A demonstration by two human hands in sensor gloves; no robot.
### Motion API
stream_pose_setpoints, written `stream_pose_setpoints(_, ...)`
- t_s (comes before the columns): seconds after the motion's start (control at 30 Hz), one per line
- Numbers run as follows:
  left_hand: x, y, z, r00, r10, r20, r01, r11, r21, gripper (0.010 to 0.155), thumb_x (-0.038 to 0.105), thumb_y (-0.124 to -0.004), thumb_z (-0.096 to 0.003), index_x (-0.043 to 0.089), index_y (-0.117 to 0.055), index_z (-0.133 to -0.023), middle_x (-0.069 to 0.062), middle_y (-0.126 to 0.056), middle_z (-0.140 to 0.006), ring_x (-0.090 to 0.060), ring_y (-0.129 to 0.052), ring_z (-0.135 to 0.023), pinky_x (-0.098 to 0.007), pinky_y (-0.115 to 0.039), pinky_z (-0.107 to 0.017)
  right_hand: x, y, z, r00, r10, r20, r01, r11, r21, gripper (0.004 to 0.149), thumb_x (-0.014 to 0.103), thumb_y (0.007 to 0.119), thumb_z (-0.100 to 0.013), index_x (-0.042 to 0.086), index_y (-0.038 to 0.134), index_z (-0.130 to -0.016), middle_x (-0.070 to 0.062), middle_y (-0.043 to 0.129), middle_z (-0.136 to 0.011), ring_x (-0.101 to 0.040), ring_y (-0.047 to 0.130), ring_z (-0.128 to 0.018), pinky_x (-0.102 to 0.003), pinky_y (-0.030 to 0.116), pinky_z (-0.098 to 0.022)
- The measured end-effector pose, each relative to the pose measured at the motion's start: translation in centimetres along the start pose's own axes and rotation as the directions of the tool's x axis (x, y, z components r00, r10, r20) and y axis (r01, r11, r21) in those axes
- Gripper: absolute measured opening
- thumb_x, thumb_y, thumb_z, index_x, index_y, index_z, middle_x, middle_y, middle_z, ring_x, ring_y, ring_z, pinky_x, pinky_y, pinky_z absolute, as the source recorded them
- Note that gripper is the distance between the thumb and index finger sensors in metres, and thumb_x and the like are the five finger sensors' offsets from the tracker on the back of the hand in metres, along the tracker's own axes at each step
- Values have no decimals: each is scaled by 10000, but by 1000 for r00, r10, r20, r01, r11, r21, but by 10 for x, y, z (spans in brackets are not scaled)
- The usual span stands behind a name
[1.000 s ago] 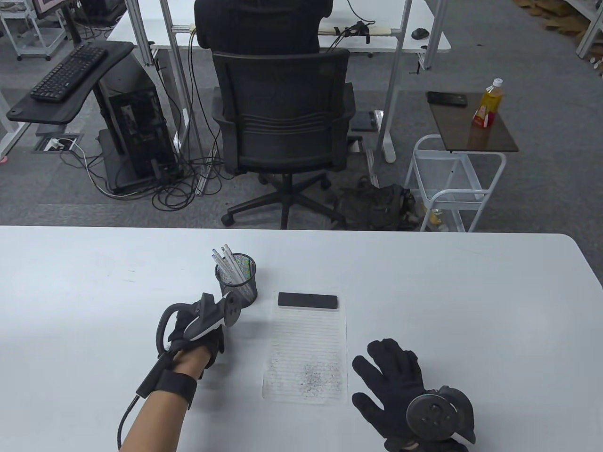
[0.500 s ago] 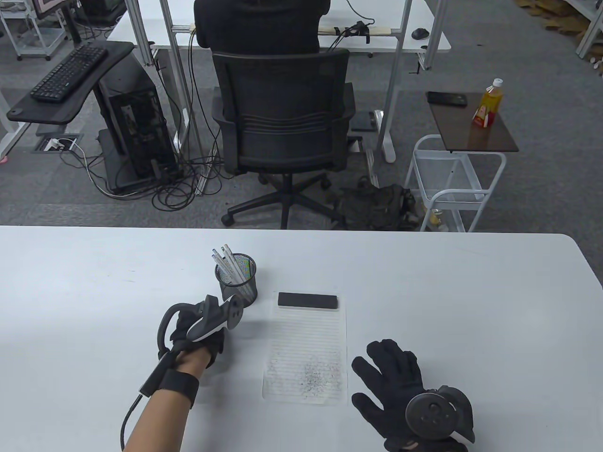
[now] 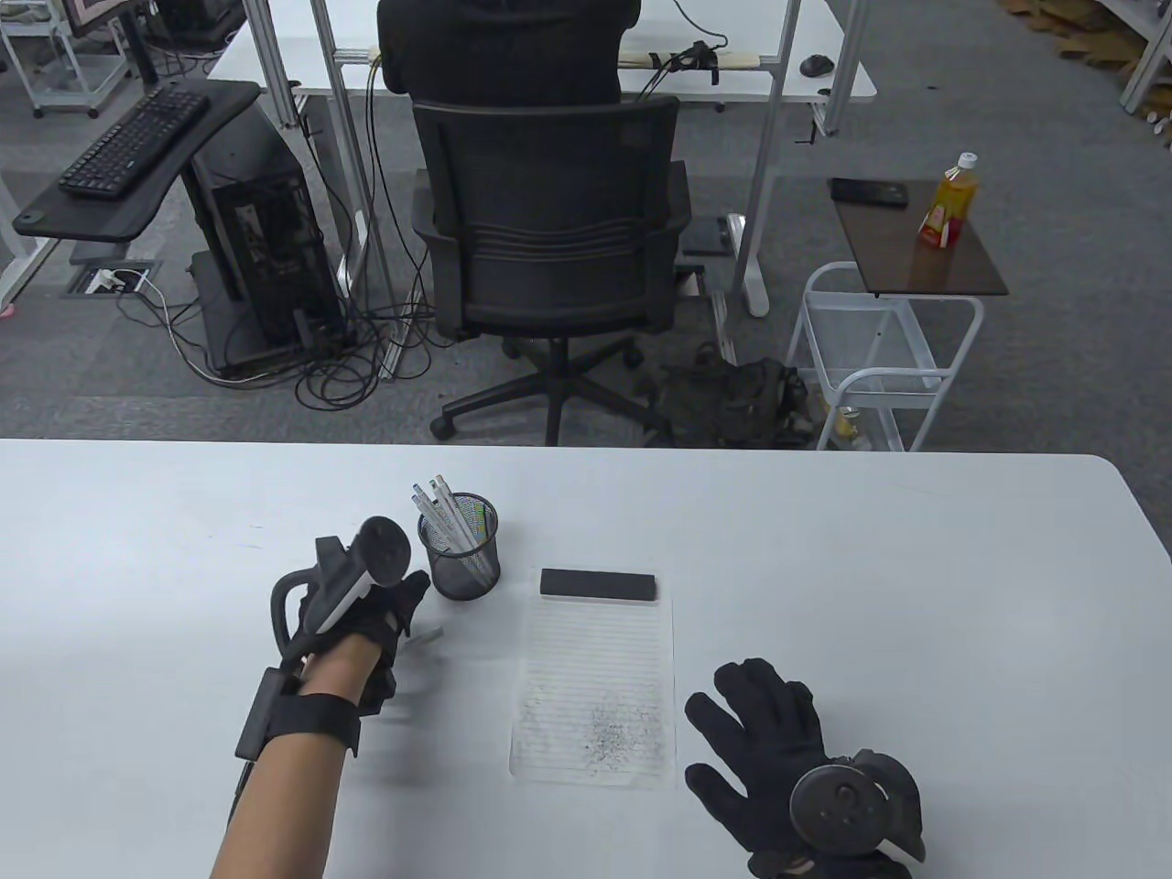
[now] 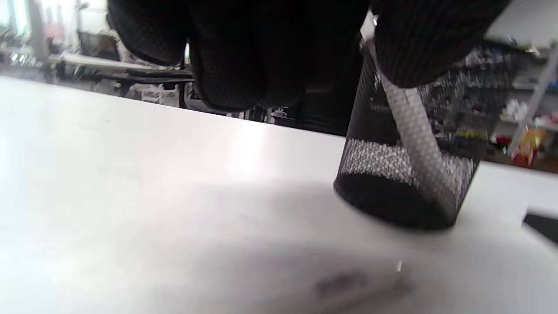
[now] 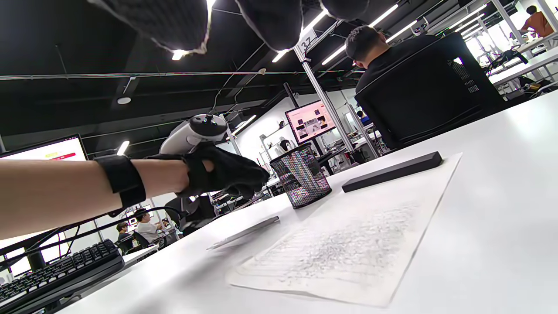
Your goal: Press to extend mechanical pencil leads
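Observation:
A black mesh cup (image 3: 460,549) holds several white mechanical pencils (image 3: 435,504). One white pencil (image 3: 423,634) lies flat on the table just in front of the cup; it also shows in the right wrist view (image 5: 244,233) and, blurred, in the left wrist view (image 4: 362,283). My left hand (image 3: 407,604) hovers a little above that pencil, left of the cup, with its fingers (image 5: 235,176) curled downward and nothing in them. My right hand (image 3: 760,732) rests flat on the table with its fingers spread, right of the paper.
A lined sheet of paper (image 3: 595,687) with grey pencil marks lies between my hands. A black rectangular block (image 3: 599,584) sits on its far edge. The white table (image 3: 870,568) stretches to the right. An office chair (image 3: 549,238) stands beyond its far edge.
My left hand has lifted and shifted left and away from me, turning its tracker upward. A pencil now shows on the table where the hand was. My right hand has not moved.

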State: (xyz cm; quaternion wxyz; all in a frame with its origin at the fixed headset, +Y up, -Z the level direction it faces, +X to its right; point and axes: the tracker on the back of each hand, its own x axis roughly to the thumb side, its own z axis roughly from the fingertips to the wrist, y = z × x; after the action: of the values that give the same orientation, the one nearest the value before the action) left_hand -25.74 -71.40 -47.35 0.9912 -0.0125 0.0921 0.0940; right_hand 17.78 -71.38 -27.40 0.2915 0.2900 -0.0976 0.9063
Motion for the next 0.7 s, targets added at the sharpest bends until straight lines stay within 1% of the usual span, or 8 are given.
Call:
stream_pose_setpoints(0.07,1,9,-6,999,50,-20,-50,999,14,671,581,-850,-408,260,-826,-998,23,-904,-973,-279,-976,-867,-552,-747,-712,0,0,0,1000,4,-1,-4,1000,-4,665,505,736,-552,125,659,-1092,-273,448,-1148,-622,374,-1045,-835,288,-649)
stream_pose_setpoints(0.13,5,13,-11,994,101,-45,-100,995,19,684,596,-815,-420,257,-804,-1014,17,-880,-996,-286,-951,-891,-555,-731,-720,0,-1,0,1000,5,-1,-5,1000,-6,668,504,737,-551,126,654,-1095,-274,448,-1148,-622,375,-1046,-834,283,-650)
stream_pose_setpoints(0.27,11,13,-24,972,204,-116,-203,979,16,700,614,-791,-430,250,-782,-1028,0,-844,-1022,-302,-917,-917,-560,-712,-726,-1,-1,1,1000,9,-3,-9,1000,-10,668,504,737,-552,128,650,-1097,-274,448,-1148,-622,372,-1046,-835,274,-647)
stream_pose_setpoints(0.3,13,12,-28,966,219,-140,-219,976,16,702,614,-792,-432,247,-777,-1030,-44,-835,-1028,-307,-910,-922,-562,-708,-726,-1,-1,1,1000,9,-4,-9,1000,-11,669,504,736,-552,128,648,-1098,-273,449,-1148,-622,372,-1046,-835,271,-648)
stream_pose_setpoints(0.5,15,-1,-45,915,314,-254,-324,946,1,714,623,-815,-425,237,-783,-1024,-45,-817,-1038,-325,-892,-929,-568,-703,-721,-2,-1,1,1000,16,-16,-16,1000,-14,669,503,737,-552,130,645,-1099,-275,449,-1148,-622,367,-1047,-833,252,-645)
stream_pose_setpoints(0.6,13,-8,-50,887,367,-279,-385,923,-11,675,635,-824,-419,262,-842,-982,-60,-828,-1033,-323,-898,-927,-564,-708,-720,-3,-2,1,1000,17,-23,-17,1000,-15,673,502,738,-552,135,631,-1106,-271,453,-1149,-618,363,-1050,-832,238,-644)
stream_pose_setpoints(0.63,13,-10,-52,881,381,-279,-401,916,-15,674,632,-832,-416,265,-842,-982,-16,-830,-1034,-320,-899,-927,-562,-709,-721,-3,-2,1,1000,15,-26,-16,1000,-17,676,503,737,-552,137,621,-1109,-272,453,-1149,-618,365,-1051,-832,238,-643)
stream_pose_setpoints(0.7,11,-13,-54,869,404,-285,-426,905,-17,649,621,-846,-418,277,-859,-968,-14,-834,-1034,-319,-900,-927,-561,-711,-721,-5,-2,1,999,12,-33,-12,1000,-14,680,502,737,-553,133,619,-1110,-271,452,-1149,-619,363,-1051,-833,236,-642)
